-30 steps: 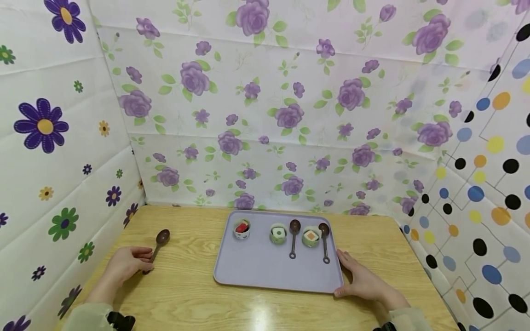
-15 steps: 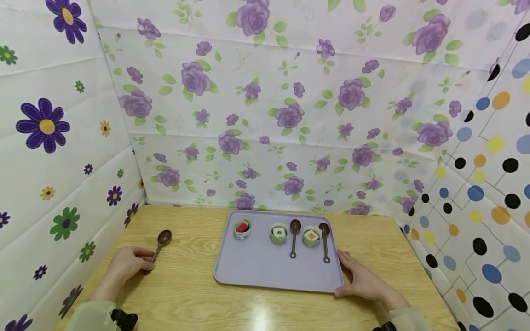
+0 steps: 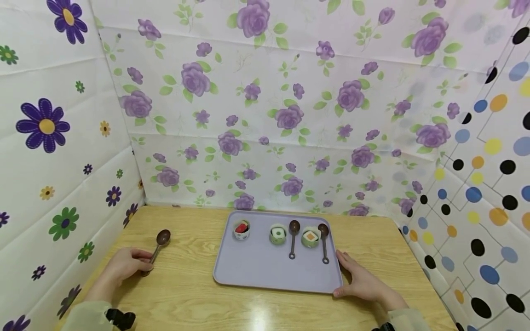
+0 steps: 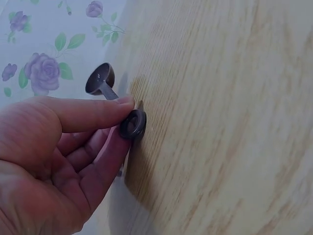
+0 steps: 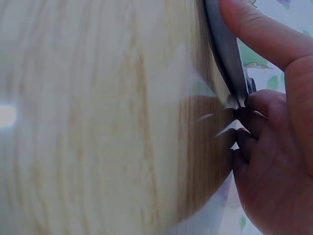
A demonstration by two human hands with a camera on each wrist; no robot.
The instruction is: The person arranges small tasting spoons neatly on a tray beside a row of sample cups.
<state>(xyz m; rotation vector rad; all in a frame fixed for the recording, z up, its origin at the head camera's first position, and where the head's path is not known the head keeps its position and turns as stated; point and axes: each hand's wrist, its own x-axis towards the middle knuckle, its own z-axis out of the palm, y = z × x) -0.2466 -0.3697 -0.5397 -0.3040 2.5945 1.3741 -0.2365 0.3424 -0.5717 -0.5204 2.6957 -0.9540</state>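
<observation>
A dark brown spoon (image 3: 159, 244) lies on the wooden table (image 3: 186, 294) at the left. My left hand (image 3: 126, 264) pinches the ring end of its handle (image 4: 133, 123) between thumb and fingers; the bowl (image 4: 100, 79) points away. My right hand (image 3: 359, 278) grips the right front edge of a lilac tray (image 3: 256, 269), thumb on top of the rim (image 5: 230, 63). On the tray stand three small cups: one with red filling (image 3: 241, 229), one with white (image 3: 278, 234), one with orange (image 3: 310, 237). Two more brown spoons (image 3: 293, 239) (image 3: 324, 242) lie beside the latter cups.
Flowered cloth walls close in the table at the left (image 3: 45, 151) and back (image 3: 281, 115); a dotted wall (image 3: 484, 193) stands at the right. Bare wood lies in front of the tray and between it and the left spoon.
</observation>
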